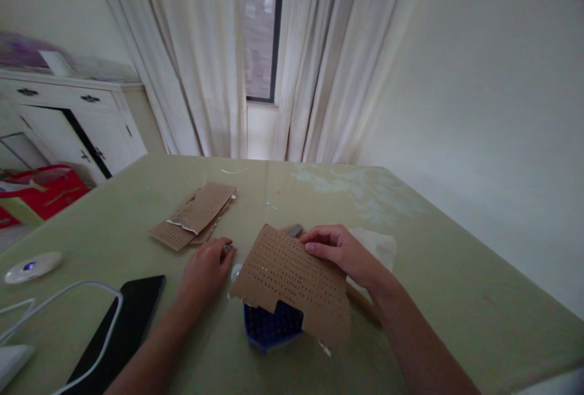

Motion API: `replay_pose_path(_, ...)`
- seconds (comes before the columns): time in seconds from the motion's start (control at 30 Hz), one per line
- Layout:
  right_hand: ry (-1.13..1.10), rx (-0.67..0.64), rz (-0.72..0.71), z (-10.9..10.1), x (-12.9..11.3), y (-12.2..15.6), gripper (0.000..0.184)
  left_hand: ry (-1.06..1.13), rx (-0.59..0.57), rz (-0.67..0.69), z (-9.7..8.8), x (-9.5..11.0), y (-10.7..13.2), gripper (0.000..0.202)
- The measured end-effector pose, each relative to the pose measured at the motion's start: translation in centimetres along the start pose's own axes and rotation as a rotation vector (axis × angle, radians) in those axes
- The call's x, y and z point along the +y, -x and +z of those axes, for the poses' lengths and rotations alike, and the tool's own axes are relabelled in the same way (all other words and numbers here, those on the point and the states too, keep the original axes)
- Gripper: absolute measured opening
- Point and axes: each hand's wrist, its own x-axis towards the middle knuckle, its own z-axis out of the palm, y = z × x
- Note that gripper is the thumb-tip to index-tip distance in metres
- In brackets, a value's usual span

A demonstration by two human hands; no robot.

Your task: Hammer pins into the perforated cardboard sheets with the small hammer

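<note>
My right hand (335, 252) pinches the upper right edge of a brown cardboard piece (292, 273) with rows of small holes. The piece is tilted over a dark blue container (269, 325) and hides much of it; a notch is cut in its lower edge. My left hand (207, 267) is closed around a small grey metal piece (227, 249), partly hidden by the fingers, left of the cardboard. From under the cardboard show a grey metal end (295, 230) and a wooden handle (364, 305); the cardboard hides whether they are joined.
Several more holed cardboard pieces (201, 212) lie stacked beyond my left hand. White translucent sheet (376, 246) lies by my right wrist. At left are a black flat tablet (128, 322), a white cable (91, 283) and a white oval device (33, 267). Small scraps (271, 205) dot the table (438, 273).
</note>
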Motion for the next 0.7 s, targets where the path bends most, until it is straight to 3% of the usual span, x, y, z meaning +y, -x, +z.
replay_pose_path(0.13, -0.321, 0.002, 0.073, 0.3, 3.6, 0.8, 0.030, 0.113, 0.015, 0.055, -0.6, 0.8, 0.2, 0.044)
replay_pose_path(0.2, -0.365, -0.073, 0.104, 0.0, 4.2, 1.3, 0.034, 0.320, -0.065, 0.021, -0.8, 1.8, 0.9, 0.062)
replay_pose_path(0.3, -0.366, -0.130, 0.138, -0.1, 4.5, 1.6, 0.038, 0.877, -0.345, -0.193, -0.8, 3.7, 2.5, 0.069)
replay_pose_path(0.37, -0.350, -0.060, 0.123, 0.2, 4.6, 1.4, 0.038, 1.091, -0.478, -0.364, -0.6, 4.7, 3.5, 0.064)
replay_pose_path(0.5, -0.389, 0.134, 0.090, 1.0, 4.7, 0.9, 0.042, 1.191, -0.504, -0.568, -0.1, 5.7, 4.7, 0.079)
replay_pose_path(0.6, -0.435, 0.174, 0.112, 1.1, 4.6, 0.9, 0.042, 1.251, -0.638, -0.510, -0.3, 5.0, 4.8, 0.090)
replay_pose_path(0.7, -0.437, 0.179, 0.118, 0.9, 4.3, 1.1, 0.044, 1.241, -0.870, -0.248, -1.5, 3.5, 4.6, 0.098)
